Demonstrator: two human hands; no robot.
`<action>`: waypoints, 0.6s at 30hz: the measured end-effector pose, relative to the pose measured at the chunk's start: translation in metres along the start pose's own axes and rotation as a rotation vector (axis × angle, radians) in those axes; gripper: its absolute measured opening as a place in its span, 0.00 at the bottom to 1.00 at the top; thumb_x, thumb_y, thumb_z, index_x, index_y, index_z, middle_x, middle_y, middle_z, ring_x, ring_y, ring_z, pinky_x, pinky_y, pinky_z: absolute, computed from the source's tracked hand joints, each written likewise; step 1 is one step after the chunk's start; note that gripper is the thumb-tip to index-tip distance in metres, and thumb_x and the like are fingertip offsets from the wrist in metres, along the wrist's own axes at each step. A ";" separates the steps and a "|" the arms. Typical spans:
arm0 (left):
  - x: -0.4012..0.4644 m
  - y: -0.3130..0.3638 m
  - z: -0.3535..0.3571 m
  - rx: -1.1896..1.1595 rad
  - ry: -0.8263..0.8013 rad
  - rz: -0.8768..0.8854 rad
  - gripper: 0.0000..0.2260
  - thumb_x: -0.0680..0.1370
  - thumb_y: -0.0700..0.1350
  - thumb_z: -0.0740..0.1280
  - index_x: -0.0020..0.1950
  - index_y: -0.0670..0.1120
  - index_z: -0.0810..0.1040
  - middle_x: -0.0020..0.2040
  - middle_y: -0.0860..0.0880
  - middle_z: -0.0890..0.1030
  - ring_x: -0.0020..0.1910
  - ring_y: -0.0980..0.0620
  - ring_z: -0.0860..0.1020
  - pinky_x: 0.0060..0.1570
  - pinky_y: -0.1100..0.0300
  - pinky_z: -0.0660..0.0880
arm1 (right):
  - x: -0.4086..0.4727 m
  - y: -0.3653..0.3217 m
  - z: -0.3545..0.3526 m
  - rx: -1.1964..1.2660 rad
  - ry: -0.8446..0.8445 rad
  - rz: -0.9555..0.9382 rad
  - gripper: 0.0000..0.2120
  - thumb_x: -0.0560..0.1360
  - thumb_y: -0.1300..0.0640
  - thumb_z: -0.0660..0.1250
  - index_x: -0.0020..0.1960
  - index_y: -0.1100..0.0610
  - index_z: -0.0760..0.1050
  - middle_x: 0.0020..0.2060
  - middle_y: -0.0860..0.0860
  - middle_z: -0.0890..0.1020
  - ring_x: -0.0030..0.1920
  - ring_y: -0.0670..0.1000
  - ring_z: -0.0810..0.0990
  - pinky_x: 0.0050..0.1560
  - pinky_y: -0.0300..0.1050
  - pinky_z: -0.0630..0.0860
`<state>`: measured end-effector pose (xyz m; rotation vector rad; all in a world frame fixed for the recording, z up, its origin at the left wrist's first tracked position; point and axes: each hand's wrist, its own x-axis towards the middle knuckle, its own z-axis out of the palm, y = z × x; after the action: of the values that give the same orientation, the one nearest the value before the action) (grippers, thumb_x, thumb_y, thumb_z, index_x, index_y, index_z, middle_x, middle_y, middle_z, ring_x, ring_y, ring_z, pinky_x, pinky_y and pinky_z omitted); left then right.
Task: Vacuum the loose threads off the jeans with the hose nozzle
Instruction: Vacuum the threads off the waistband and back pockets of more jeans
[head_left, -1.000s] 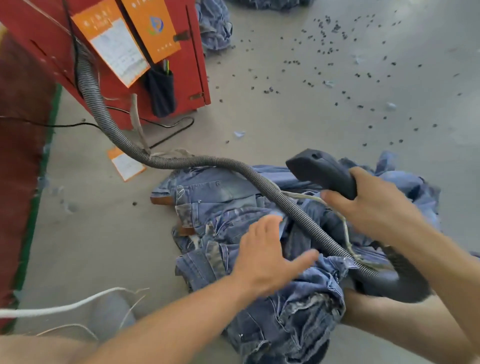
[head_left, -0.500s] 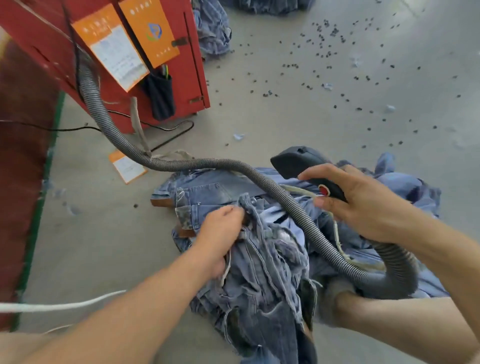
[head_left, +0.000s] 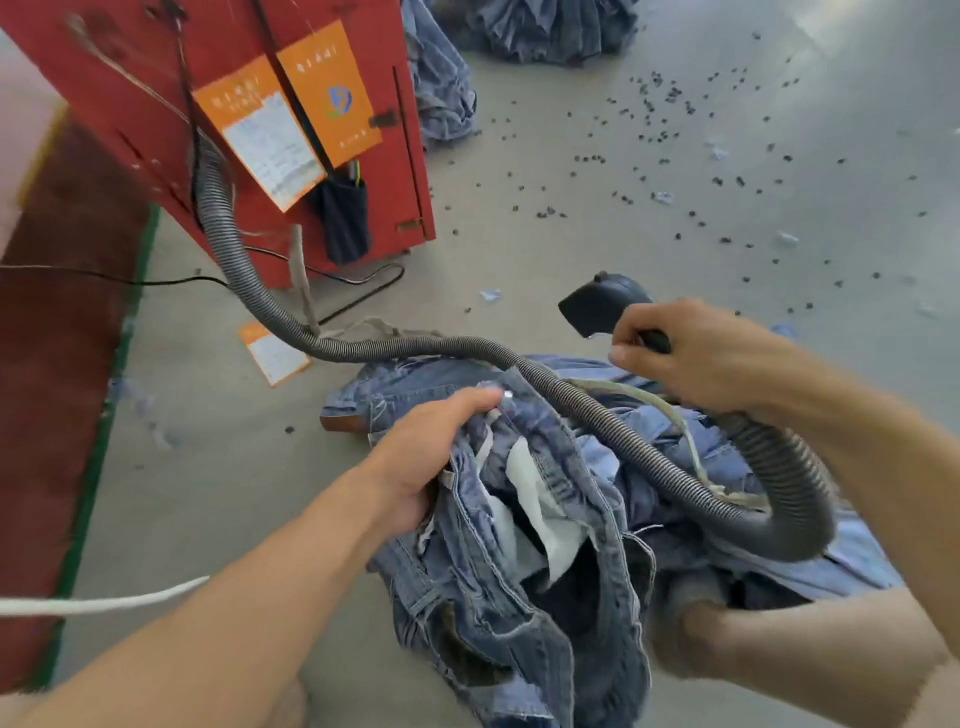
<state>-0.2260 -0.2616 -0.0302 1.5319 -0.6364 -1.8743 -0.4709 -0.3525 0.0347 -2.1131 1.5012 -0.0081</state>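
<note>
- At the centre of the frame, low down, the left hand (head_left: 431, 452) grips a bunched fold of the jeans (head_left: 524, 582) and lifts it; white pocket lining shows inside the opened denim.
- At right of centre, the right hand (head_left: 701, 353) is curled round the dark handle of the hose nozzle (head_left: 597, 304), whose flat black head points toward the upper left, above the denim and not touching it.
- The ribbed grey hose (head_left: 415, 348) runs from the nozzle in a loop at the right edge, crosses over the jeans, then climbs to the upper left, up to the red cabinet (head_left: 156, 78).
- More jeans lie in a pile (head_left: 649, 410) on the floor under the hose, behind the lifted pair.
- On the cabinet's face, upper middle, hangs a dark fabric pouch (head_left: 343, 218); slim pen-like items stick out of its top, too small to identify.
- Two orange cards (head_left: 291, 119) are fixed above the pouch; a third (head_left: 272, 353) lies on the grey floor (head_left: 571, 234) near the hose.
- Small dark specks (head_left: 660, 124) are scattered over the floor in the upper right.
- Another denim heap (head_left: 535, 26) sits at the top edge.
</note>
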 end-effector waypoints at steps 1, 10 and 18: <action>0.002 -0.001 -0.001 -0.028 0.044 -0.014 0.17 0.76 0.57 0.72 0.30 0.50 0.83 0.37 0.49 0.85 0.39 0.47 0.84 0.42 0.58 0.81 | -0.002 0.000 0.000 0.037 0.010 0.003 0.13 0.80 0.37 0.66 0.45 0.45 0.77 0.32 0.46 0.75 0.27 0.41 0.74 0.28 0.33 0.67; 0.002 -0.007 0.001 -0.280 -0.143 -0.053 0.24 0.83 0.60 0.62 0.54 0.41 0.88 0.56 0.39 0.86 0.56 0.41 0.85 0.50 0.50 0.83 | -0.013 -0.021 0.051 -0.098 0.007 -0.009 0.22 0.72 0.23 0.62 0.58 0.35 0.72 0.50 0.49 0.70 0.41 0.52 0.78 0.42 0.45 0.72; 0.014 0.006 -0.011 -0.300 0.018 -0.050 0.23 0.82 0.60 0.64 0.60 0.42 0.85 0.59 0.38 0.85 0.59 0.39 0.84 0.65 0.42 0.77 | -0.056 -0.004 -0.004 0.143 0.245 0.015 0.38 0.73 0.32 0.65 0.71 0.16 0.42 0.27 0.47 0.81 0.24 0.48 0.80 0.32 0.47 0.78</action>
<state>-0.2164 -0.2758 -0.0378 1.3782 -0.2939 -1.8917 -0.4900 -0.3043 0.0568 -2.0425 1.6031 -0.3707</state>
